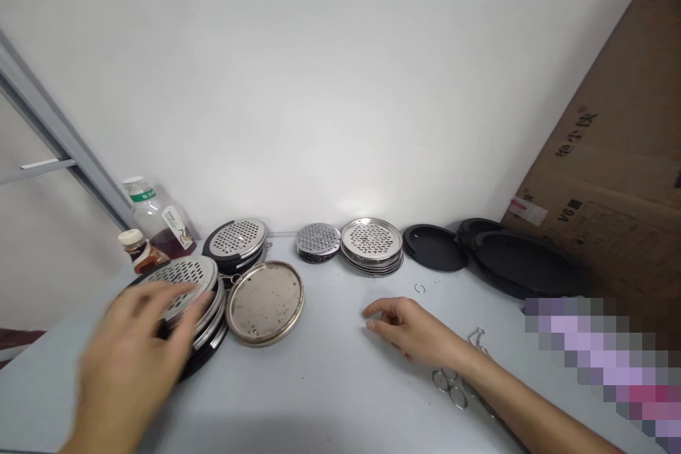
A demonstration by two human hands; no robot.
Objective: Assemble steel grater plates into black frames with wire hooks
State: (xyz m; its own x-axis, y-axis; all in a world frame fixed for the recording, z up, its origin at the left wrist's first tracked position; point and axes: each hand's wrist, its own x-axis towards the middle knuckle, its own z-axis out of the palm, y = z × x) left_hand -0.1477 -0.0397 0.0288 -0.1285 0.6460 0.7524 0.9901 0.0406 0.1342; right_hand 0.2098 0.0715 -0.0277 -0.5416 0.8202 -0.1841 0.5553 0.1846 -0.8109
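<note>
My left hand (135, 347), slightly blurred, is over the front stack of round perforated metal plates with black rims (187, 271). Its fingers are apart; whether they touch the top plate I cannot tell. Beside that stack lies a flat, stained round metal plate (266, 301), on top of at least one more. My right hand (409, 330) hovers above the middle of the table, fingers loosely bent, a gap between thumb and forefinger and nothing visible in it. Loose metal rings (457, 397) lie under my right forearm, and a single ring (420, 289) is farther back.
Along the wall stand another black-rimmed stack (237, 237), a small grater-like stack (318, 240), a silver plate stack (372, 241) and black round trays (436, 248). Two bottles, one clear (159, 216) and one small brown (141, 252), stand left. A cardboard box (611, 177) borders the right.
</note>
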